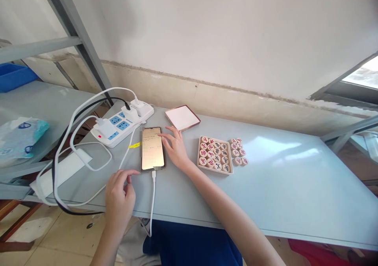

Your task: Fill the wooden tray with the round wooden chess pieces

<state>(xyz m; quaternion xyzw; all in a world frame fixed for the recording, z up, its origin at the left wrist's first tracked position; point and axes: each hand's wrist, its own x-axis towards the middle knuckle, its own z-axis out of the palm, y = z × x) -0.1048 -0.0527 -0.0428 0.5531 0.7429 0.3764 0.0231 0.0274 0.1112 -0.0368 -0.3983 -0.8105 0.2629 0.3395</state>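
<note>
A phone (152,148) lies face up on the grey table (283,179), its screen lit, with a white cable (152,203) plugged into its near end. My right hand (175,146) rests beside the phone's right edge, fingers stretched out, fingertips touching the screen. My left hand (119,197) hovers near the phone's near-left corner, fingers loosely curled, index finger pointing toward the phone, holding nothing. To the right stands a shallow box (201,164) filled with round wooden chess pieces (214,152), and several more pieces (238,151) lie just beside it.
A white power strip (122,122) with plugged chargers and looping white and black cables sits at the back left. The box lid (182,117) lies behind the phone. A tissue pack (17,136) and blue bin (13,76) rest on a left shelf.
</note>
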